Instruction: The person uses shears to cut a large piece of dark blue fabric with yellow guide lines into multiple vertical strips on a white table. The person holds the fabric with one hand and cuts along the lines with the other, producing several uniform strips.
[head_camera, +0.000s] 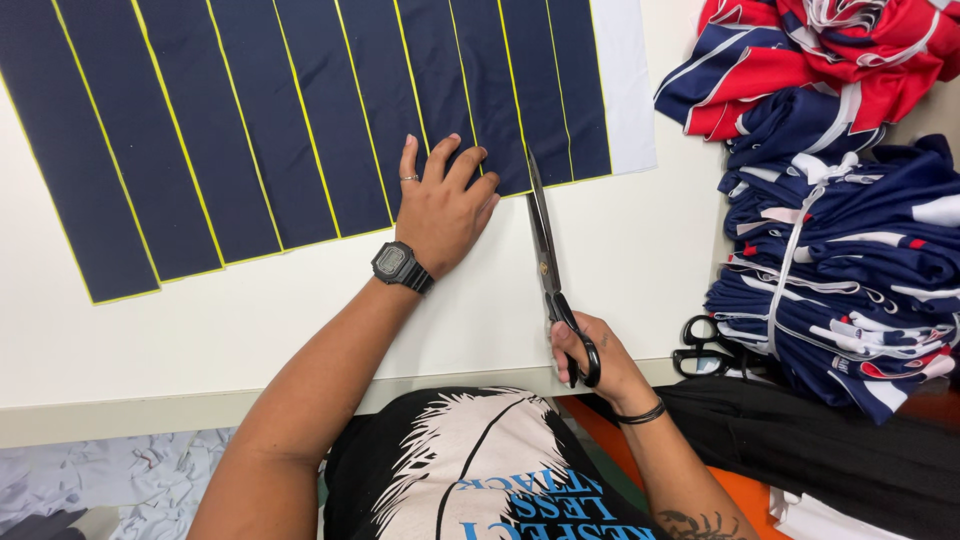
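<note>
A large sheet of navy fabric (300, 110) printed with thin yellow lines lies flat on the white table (200, 330). My left hand (440, 205), with a ring and a black wristwatch, presses flat on the fabric's near edge. My right hand (590, 355) grips the black handles of long scissors (545, 250). The blades point away from me, with the tip at the fabric's lower edge along a yellow line, just right of my left hand.
A pile of folded navy, red and white garments (840, 250) is stacked on the right. A second pair of black scissors (705, 350) lies beside it. Black cloth (820, 450) lies at lower right. White fabric scraps (130, 480) lie below the table edge.
</note>
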